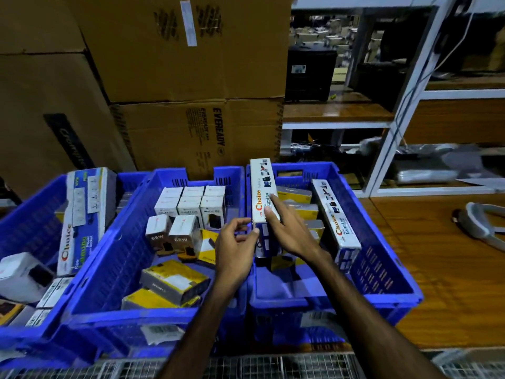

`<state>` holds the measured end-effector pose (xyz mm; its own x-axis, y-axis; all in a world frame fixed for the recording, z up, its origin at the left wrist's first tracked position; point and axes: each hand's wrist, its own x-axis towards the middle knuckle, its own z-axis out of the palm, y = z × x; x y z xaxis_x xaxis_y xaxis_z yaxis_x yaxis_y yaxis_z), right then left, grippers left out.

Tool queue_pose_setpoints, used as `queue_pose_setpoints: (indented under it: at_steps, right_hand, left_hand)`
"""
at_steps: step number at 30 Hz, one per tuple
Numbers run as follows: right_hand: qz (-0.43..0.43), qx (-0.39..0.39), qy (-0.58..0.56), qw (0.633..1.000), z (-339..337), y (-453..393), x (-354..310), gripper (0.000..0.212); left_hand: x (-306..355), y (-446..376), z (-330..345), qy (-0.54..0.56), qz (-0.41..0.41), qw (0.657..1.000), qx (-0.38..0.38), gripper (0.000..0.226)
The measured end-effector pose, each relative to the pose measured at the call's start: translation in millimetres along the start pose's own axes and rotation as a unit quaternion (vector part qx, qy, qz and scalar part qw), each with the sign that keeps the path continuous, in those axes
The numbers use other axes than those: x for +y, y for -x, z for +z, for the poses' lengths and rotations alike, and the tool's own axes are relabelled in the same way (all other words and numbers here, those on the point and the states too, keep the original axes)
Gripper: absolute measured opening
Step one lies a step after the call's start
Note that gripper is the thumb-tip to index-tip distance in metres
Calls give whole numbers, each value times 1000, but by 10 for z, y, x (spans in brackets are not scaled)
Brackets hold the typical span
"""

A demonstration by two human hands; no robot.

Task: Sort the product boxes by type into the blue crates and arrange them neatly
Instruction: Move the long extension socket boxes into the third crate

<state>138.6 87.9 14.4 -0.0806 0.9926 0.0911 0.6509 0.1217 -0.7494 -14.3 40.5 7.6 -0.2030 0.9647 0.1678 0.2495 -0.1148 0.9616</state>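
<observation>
Hands (pixel 262 236) on long Choice box (pixel 261 191), right crate (pixel 382 269).

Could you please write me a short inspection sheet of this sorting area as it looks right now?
Surface: wooden floor under the crates; wire mesh at the near edge.
Job's things: three blue crates; middle crate holds small white boxes in rows and loose yellow boxes; right crate holds two long white boxes, one along its right wall.
Clutter: grey looped object on the floor.
Grips: right hand rests on the other long box; left hand touches its near end.
Cables: wires down the shelf frame.
Surroundings: stacked cartons, white shelving.
</observation>
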Motion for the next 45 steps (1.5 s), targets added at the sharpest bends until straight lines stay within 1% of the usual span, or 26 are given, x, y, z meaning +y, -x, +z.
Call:
queue_pose_setpoints:
  at_steps: [1, 3, 6, 7, 10, 12, 13, 15, 18, 23, 28, 31, 35, 37, 40, 41, 43, 45]
  right_hand:
    - [2, 3, -17, 1000, 1, 30, 25, 73]
    - [13, 36, -24, 999, 7, 141, 45, 70]
    - [44, 139, -20, 989, 41, 403, 20, 59]
    - [41, 179, -25, 983, 55, 497, -15, 53]
    - [-12, 281, -17, 959, 129, 722, -129, 17]
    - [-29, 306, -46, 950, 183, 831, -233, 3]
    - [-38, 305, -64, 950, 219, 873, -295, 4]
    - [-78, 276, -96, 953, 307, 924, -406, 9]
    - [-134, 202, -134, 961, 495, 950, -612, 12]
    - [-159, 145, -149, 965, 790, 880, -894, 14]
    - [-152, 108, -179, 966, 1055, 804, -1037, 12]
    - [-133, 84, -181, 971, 1200, 789, -1137, 13]
    - [-103, 64, -166, 979, 1357, 776, -1235, 18]
    - [-85, 53, -156, 983, 1391, 743, -1248, 16]
    - [-69, 24, -110, 991, 1373, 599, -1239, 6]
    - [-62, 8, -75, 995, 1361, 517, -1221, 9]
    - [-38, -49, 14, 998, 1338, 316, -1178, 26]
    - [-10, -119, 113, 986, 1358, 61, -1077, 49]
  left_hand:
    - [-18, 16, -26, 1, -1, 1000, -3, 19]
    - [-59, 49, -90, 3, -5, 1000, -4, 19]
    - [-112, 81, -205, 7, 3, 1000, -15, 18]
    - [-123, 85, -244, 6, 4, 1000, -22, 17]
    - [-115, 114, -375, 3, 13, 999, -39, 13]
    - [-99, 158, -483, 3, 23, 998, -50, 18]
    - [-91, 182, -552, 3, 25, 998, -55, 18]
    - [-82, 234, -704, 0, 30, 998, -61, 16]
    - [-119, 297, -1006, -14, 34, 997, -65, 12]
    - [-267, 322, -1626, -52, 25, 998, -38, 10]
    - [-501, 308, -2196, -63, 10, 998, -2, 15]
    - [-594, 290, -2398, -75, 18, 997, -13, 8]
    - [-673, 214, -2589, -95, 42, 994, -22, 10]
    - [-694, 168, -2646, -102, 56, 993, -31, 13]
    - [-692, 58, -2690, -120, 62, 989, -67, 18]
    - [-695, 0, -2696, -137, 65, 984, -88, 21]
    - [-721, -148, -2703, -182, 62, 970, -146, 26]
    - [-745, -308, -2674, -246, 64, 945, -205, 36]
